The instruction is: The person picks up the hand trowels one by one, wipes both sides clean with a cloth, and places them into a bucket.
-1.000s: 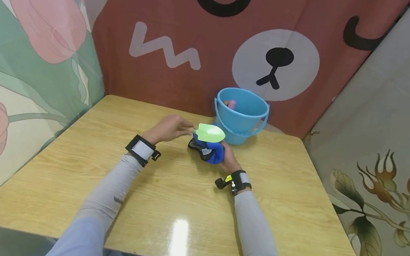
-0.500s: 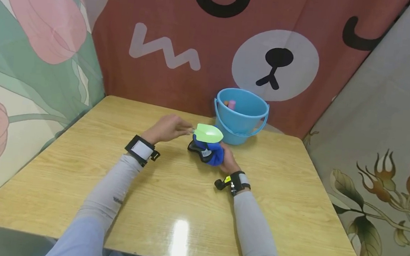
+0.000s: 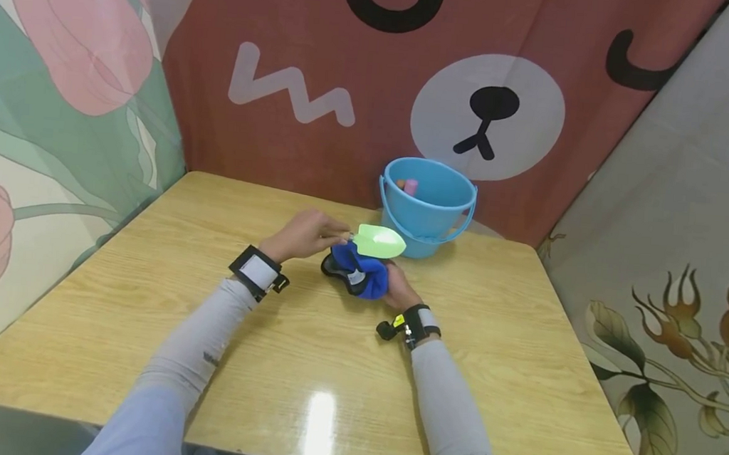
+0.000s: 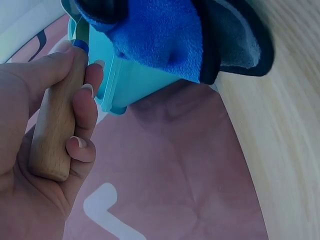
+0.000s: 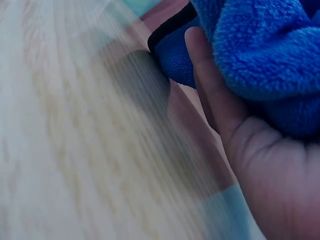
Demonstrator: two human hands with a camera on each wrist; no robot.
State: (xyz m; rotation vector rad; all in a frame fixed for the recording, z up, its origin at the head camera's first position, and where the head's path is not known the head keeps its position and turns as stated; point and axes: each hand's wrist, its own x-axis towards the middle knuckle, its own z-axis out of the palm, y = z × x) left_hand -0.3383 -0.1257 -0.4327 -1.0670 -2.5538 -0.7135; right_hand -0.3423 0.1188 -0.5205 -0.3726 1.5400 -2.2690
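In the head view my left hand (image 3: 304,236) holds a small hand trowel (image 3: 381,242) with a pale green blade that points right. The left wrist view shows its wooden handle (image 4: 56,125) lying in the palm, with the thumb and curled fingers round it. My right hand (image 3: 402,287) grips a bunched blue fleece cloth (image 3: 371,279) with black edging and a grey patch. The cloth is just below the blade, which overlaps its top edge in the head view. Close up in the right wrist view, the fleece (image 5: 270,55) rests against the fingers, partly hiding them.
Behind the hands a light blue bucket (image 3: 425,221) stands at the back of the wooden table (image 3: 250,368), its handle hanging down in front. A pink piece (image 3: 410,187) and an orange one show inside it. Printed curtains (image 3: 293,150) border the table at the back and sides.
The blue cloth and right hand have moved slightly left and toward the body. The trowel has shifted a little right, its blade now lying more over the cloth's upper edge.
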